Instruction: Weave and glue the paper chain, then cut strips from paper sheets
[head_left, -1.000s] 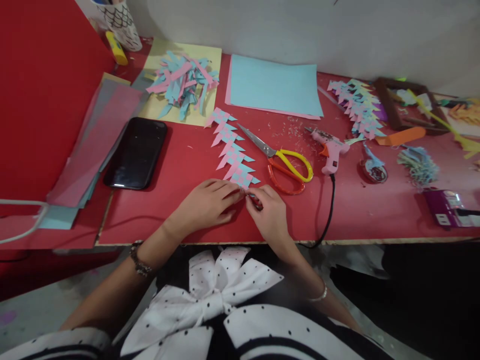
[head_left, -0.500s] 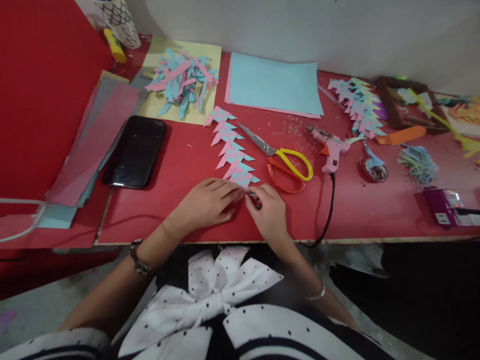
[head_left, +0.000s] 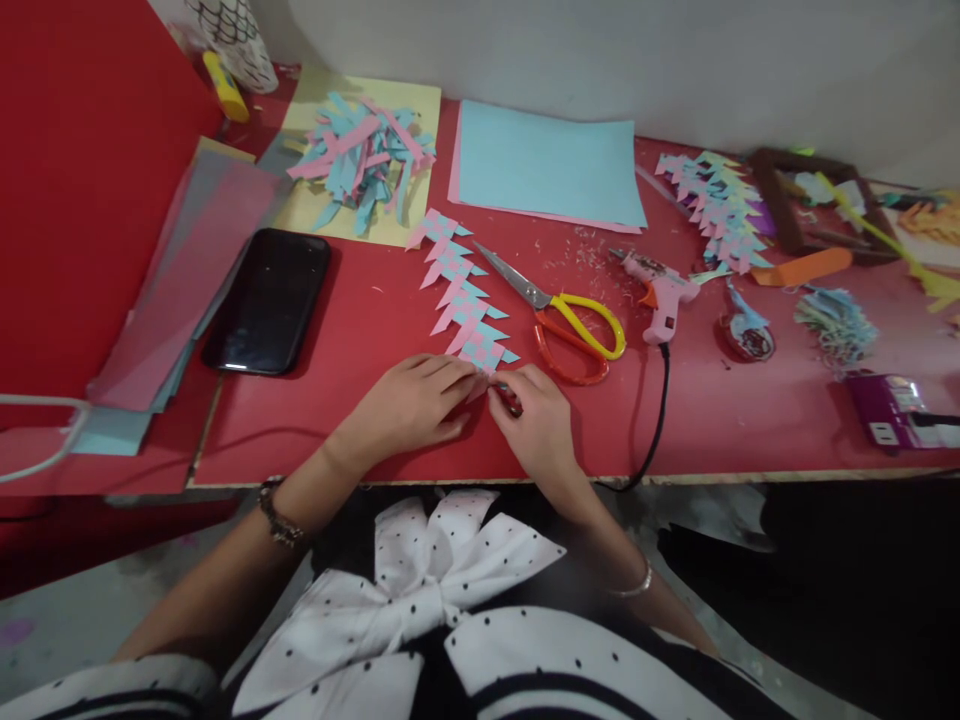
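Note:
A zigzag woven paper braid [head_left: 463, 290] of pink and blue strips lies on the red table, running away from me. At its near end, my left hand [head_left: 416, 405] is closed, fingers pressed over the pale paper there. Close beside it, my right hand [head_left: 534, 415] pinches the same end between thumb and forefinger. The exact fold under the fingertips is hidden. Just right of the braid rest scissors [head_left: 534, 296] with one yellow and one red handle, blades apart.
Left lie a black phone [head_left: 268, 300] and long paper sheets [head_left: 187, 260]. Cut strips [head_left: 367, 160] are heaped on yellow paper behind, near blue sheets [head_left: 547, 165]. A pink glue gun [head_left: 661, 300], its cord, another woven piece [head_left: 716, 215] and a purple box [head_left: 889, 410] are on the right.
The view has shifted very slightly. Both hands stay at the near end of the braid, with almost no visible movement of the fingers.

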